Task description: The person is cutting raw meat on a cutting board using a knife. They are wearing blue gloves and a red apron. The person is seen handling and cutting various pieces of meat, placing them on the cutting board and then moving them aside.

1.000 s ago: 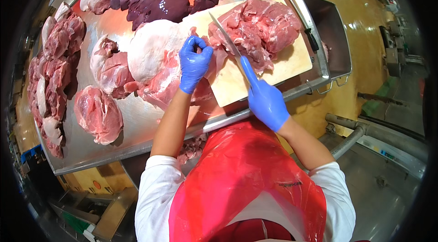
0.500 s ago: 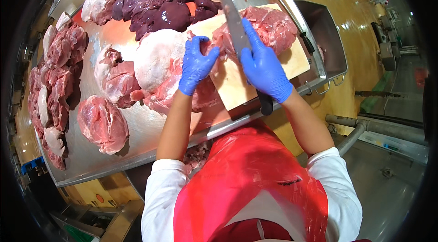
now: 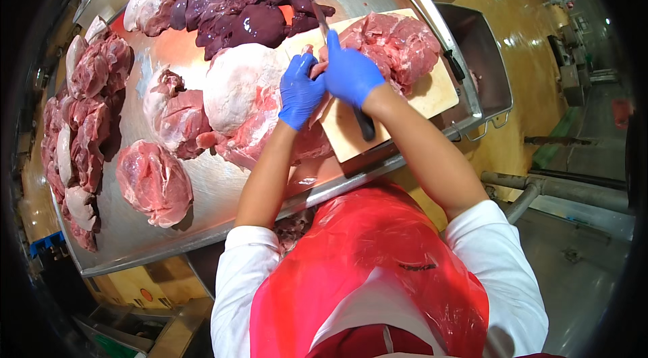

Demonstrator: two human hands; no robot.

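Note:
My right hand, in a blue glove, is closed round the black handle of a knife. Its blade points away from me, beside the fingers of my left hand. That hand, also gloved in blue, pinches a small strip of raw meat at the left edge of the cutting board. On the board's far right part lies a large piece of pink meat. Left of my left hand sits a big cut with a pale fat layer. My fingers partly hide the blade and the strip.
Dark red livers are heaped at the back of the metal table. More meat cuts line its left side, and a round piece lies nearer. A second knife rests along the right rim, beside a grey bin.
My right hand with the knife has moved left, up against my left hand, and the blade has swung lower toward the board's left edge. My left hand has shifted slightly right and nearer.

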